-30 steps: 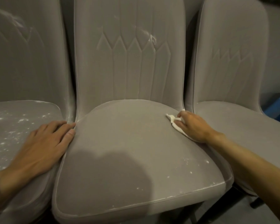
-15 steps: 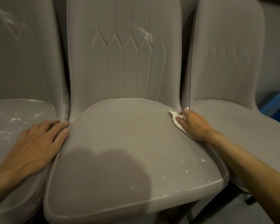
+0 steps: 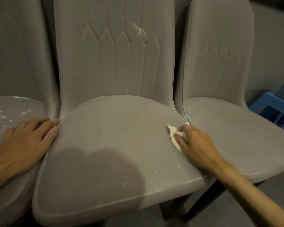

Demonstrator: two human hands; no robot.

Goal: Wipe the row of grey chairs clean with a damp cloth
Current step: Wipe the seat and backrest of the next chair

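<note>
Small white crumpled cloth (image 3: 173, 134) sits on right rear of the middle grey upholstered chair (image 3: 115, 145) seat, mostly hidden under right hand (image 3: 197, 145), whose fingers curl over and grip it; thumb not visible. Left hand (image 3: 28, 141) lies flat, fingers straight, on the speckled left grey chair (image 3: 11, 107), which is cut off by the frame. Right grey chair (image 3: 236, 131) is beside it. Blue plastic stool (image 3: 269, 108) partly cropped; the item on top is unclear.

Three chairs stand side by side. The left hand (image 3: 25, 145) lies on the seat of the left chair (image 3: 15, 105), fingertips touching the middle chair (image 3: 113, 145). The cloth (image 3: 172, 132) lies near that seat's right edge, under the right hand (image 3: 198, 145). A stool (image 3: 267, 102) stands to the right of the right chair (image 3: 228, 128).
</note>
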